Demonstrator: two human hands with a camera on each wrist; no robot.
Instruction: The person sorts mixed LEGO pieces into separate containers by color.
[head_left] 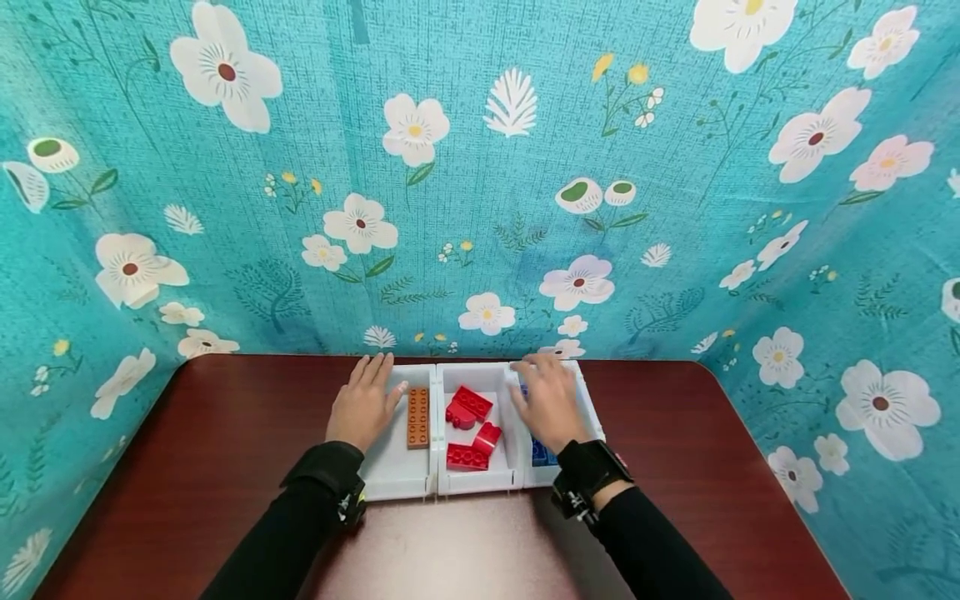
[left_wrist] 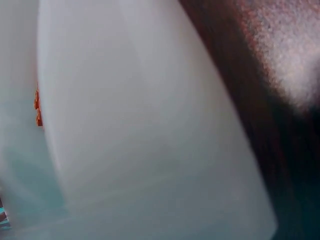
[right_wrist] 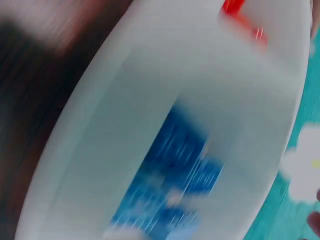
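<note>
Three white bins stand side by side on the table. My left hand (head_left: pixel 363 404) lies over the left side of the left bin (head_left: pixel 397 475), fingers extended toward its far edge, thumb near the orange toy bricks (head_left: pixel 417 417) lined up inside. My right hand (head_left: pixel 551 404) hovers over the right bin (head_left: pixel 588 400), its fingers loosely bent and nothing visible in them. Under it are blue toy bricks (right_wrist: pixel 175 145), partly hidden by the hand in the head view. Several red toy bricks (head_left: pixel 467 457) lie scattered in the middle bin (head_left: pixel 480 481).
The bins sit near the far edge of a dark red-brown table (head_left: pixel 240 442). Behind and beside it hangs a teal floral curtain (head_left: pixel 465 217). Both wrists carry black straps with cameras.
</note>
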